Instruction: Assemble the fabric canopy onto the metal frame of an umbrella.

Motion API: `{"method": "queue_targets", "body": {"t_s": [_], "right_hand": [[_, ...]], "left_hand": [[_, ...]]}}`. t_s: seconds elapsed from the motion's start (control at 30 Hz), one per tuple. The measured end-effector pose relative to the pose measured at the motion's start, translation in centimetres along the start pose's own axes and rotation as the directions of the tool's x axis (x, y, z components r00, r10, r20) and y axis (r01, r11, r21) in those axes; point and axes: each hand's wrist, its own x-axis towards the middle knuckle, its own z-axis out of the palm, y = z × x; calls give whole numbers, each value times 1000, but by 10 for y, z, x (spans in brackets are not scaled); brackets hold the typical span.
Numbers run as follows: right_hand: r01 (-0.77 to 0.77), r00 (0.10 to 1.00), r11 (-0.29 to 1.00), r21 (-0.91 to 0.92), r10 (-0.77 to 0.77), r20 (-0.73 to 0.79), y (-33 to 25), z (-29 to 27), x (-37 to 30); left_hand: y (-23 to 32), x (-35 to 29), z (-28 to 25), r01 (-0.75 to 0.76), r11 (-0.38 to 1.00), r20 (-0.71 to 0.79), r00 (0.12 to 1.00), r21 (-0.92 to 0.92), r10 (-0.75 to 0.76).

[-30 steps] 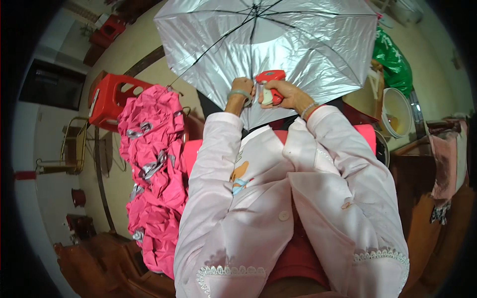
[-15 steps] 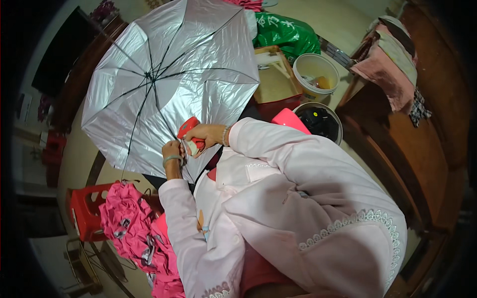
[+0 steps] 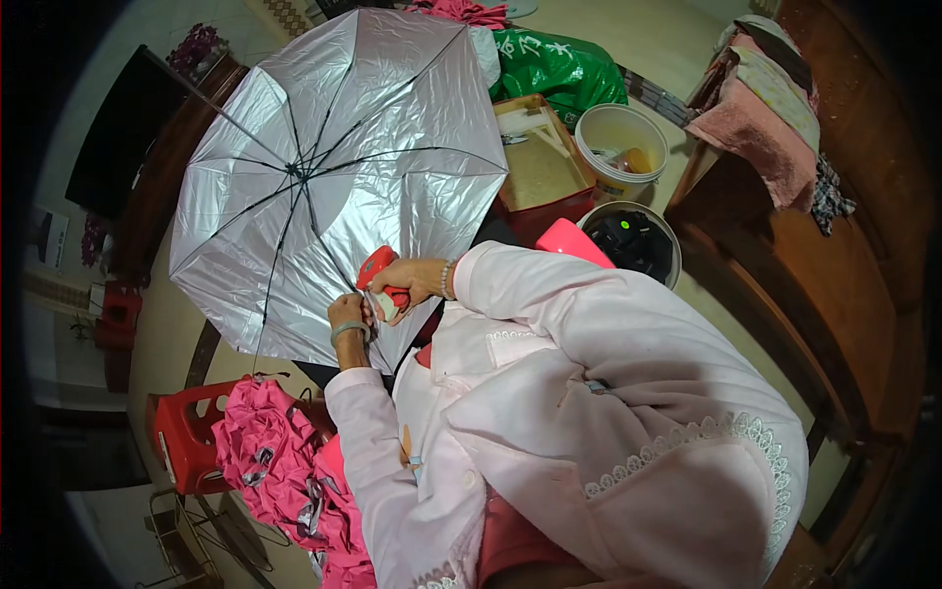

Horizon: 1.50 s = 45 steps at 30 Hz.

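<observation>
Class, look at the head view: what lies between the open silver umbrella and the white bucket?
In the head view, a shallow brown cardboard box with a red base sits between the open silver umbrella and the white bucket, overlapped by the umbrella's edge.

Bright even indoor light, sheen on silver umbrella (image 3: 343, 167), fisheye bending, dark rim

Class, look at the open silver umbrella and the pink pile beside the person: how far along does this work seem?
Done: cannot tell; no finished umbrella is clearly set apart. In hand: the open silver umbrella lies underside up, the left hand pinches its rim while the right hand presses a red tool there. Left: probably the pile of folded pink umbrellas by the red stool, lying untouched.
</observation>
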Motion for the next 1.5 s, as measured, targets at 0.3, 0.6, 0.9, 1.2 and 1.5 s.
{"method": "queue_targets", "body": {"t_s": [0.3,0.6,0.9,1.2,1.5], "right_hand": [[17,998,1000,-16,-18,-62,0,5,-5],[39,998,998,47,-37,-43,0,3,0],[56,995,997,54,-51,-82,0,8,-7],[36,998,996,79,-32,-47,-1,8,-8],[25,997,994,110,-16,-74,-1,9,-7]], "left_hand": [[-1,-2,1,-34,999,-10,999,7,34],[0,-3,0,-35,999,4,999,13,35],[0,-3,-1,-45,999,1,999,20,45],[-1,-1,-1,-48,999,-1,999,19,48],[-4,0,-1,-52,998,-5,999,19,52]]}}
